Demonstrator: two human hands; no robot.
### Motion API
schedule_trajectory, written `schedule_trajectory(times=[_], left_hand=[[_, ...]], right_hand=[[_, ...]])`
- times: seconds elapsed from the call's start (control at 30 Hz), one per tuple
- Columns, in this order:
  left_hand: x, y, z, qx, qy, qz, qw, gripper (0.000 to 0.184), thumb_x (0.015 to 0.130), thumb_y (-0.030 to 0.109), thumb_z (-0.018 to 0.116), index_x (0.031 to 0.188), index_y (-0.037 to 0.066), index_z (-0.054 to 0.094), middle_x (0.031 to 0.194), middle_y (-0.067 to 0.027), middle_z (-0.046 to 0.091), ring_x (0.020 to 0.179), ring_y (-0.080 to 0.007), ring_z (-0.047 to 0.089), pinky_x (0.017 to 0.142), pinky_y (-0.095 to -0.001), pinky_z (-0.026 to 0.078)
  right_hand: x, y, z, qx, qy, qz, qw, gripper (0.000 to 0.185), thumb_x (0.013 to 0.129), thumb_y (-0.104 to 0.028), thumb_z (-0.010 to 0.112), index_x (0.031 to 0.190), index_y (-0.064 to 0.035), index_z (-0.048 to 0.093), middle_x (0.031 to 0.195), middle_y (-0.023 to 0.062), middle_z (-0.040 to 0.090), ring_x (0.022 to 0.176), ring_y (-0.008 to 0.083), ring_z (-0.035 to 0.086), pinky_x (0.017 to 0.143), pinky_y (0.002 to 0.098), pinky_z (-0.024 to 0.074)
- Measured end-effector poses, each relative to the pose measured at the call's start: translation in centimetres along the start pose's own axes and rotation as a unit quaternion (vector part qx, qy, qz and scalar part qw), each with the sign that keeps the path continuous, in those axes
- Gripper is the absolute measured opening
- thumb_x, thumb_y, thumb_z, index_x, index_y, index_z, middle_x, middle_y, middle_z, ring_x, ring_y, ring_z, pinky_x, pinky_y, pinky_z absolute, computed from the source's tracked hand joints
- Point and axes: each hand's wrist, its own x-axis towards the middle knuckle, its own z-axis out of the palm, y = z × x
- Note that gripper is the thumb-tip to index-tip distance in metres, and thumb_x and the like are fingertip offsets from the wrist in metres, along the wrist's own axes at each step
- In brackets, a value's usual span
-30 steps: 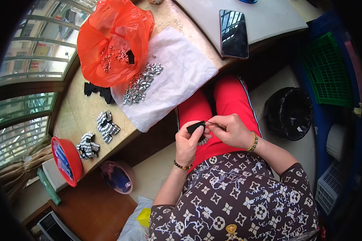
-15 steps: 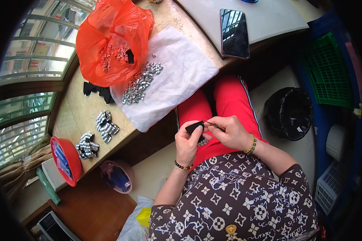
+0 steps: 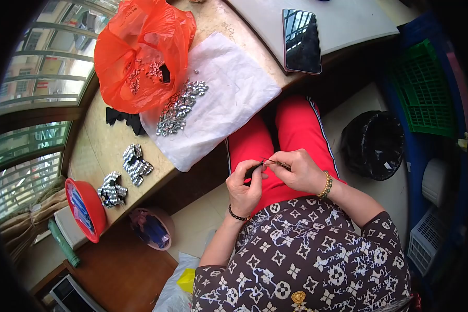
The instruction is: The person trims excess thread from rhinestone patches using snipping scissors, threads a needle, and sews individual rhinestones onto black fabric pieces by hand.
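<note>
Over the red trousers (image 3: 299, 122), my left hand (image 3: 244, 184) pinches a small black fabric piece (image 3: 250, 172), now seen nearly edge-on. My right hand (image 3: 297, 169) is closed on a thin dark tool (image 3: 280, 163), whose tip is close to the fabric and the left fingertips. Whether the tip touches the fabric cannot be made out. Silver gems (image 3: 179, 109) lie in a pile on a white cloth (image 3: 229, 88), beside an open red plastic bag (image 3: 140, 57) with more gems inside. Two gem-covered black pieces (image 3: 136, 164) rest near the table edge.
Black fabric bows (image 3: 124, 118) lie by the bag. A phone (image 3: 301, 41) sits at the table's right part. A red bowl (image 3: 88, 208) stands at the left edge, a pink bin (image 3: 152, 229) below it. To the right is a black-lined bin (image 3: 373, 145).
My left hand has turned the black fabric piece from its flat face to nearly edge-on. My right hand stays in about the same place with the tool. The view has shifted slightly.
</note>
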Motion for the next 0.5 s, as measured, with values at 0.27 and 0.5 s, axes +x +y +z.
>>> schedule_trajectory(times=[0.27, 0.5], left_hand=[[-0.4, -0.6, 0.5, 0.116, 0.002, 0.121, 0.986, 0.016, 0.074, -0.012, 0.056, 0.087, -0.002, 0.058, 0.077, -0.0093, 0.063, 0.06, -0.0147, 0.06, 0.053, -0.0207, 0.047], [0.1, -0.5, -0.4, 0.146, -0.049, 0.153, 0.976, 0.018, 0.07, -0.012, 0.058, 0.085, -0.001, 0.059, 0.075, -0.0084, 0.063, 0.058, -0.0139, 0.057, 0.053, -0.0217, 0.044]], right_hand=[[-0.2, 0.9, 1.0, 0.012, 0.02, 0.012, 1.0, 0.007, 0.078, -0.003, 0.056, 0.081, 0.0005, 0.061, 0.06, 0.0025, 0.056, 0.045, 0.0079, 0.039, 0.041, 0.0221, 0.0301], [-0.1, 0.5, -0.9, 0.135, 0.043, 0.14, 0.98, 0.007, 0.08, -0.009, 0.055, 0.08, -0.0025, 0.059, 0.062, 0.0043, 0.057, 0.05, 0.0128, 0.046, 0.046, 0.0258, 0.0365]])
